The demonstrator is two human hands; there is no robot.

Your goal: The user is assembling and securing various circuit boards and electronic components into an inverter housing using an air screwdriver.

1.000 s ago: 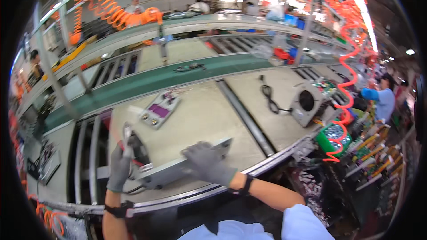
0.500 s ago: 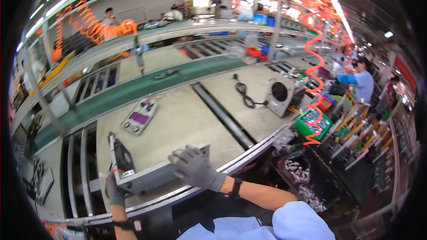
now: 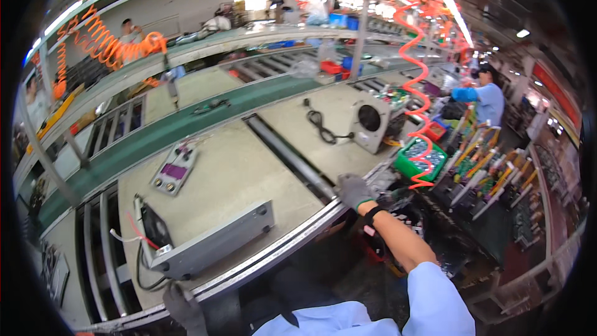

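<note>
A long grey metal case [image 3: 217, 242] stands along the near edge of a pale board [image 3: 230, 171]. At its left end rises a panel with a black round part [image 3: 155, 225], and red and white wires [image 3: 140, 234] stick out there. My left hand [image 3: 185, 308], in a grey glove, is at the board's near edge just below the case's left end, fingers apart and holding nothing visible. My gloved right hand [image 3: 354, 191] is beside the board's near right corner at the metal rail, away from the case. Its fingertips are too indistinct to show any grip.
A small grey unit with a purple patch [image 3: 174, 170] lies farther back on the board. Rightward stand a fan-fronted box [image 3: 371, 126] with a black cord and a green bin [image 3: 421, 157]. A coiled orange hose [image 3: 413, 81] hangs there. A co-worker [image 3: 488, 98] stands at far right.
My right hand has left the case and moved right to the rail. My left hand has come off the case's left end and dropped lower. The case's wires and black cable are now exposed.
</note>
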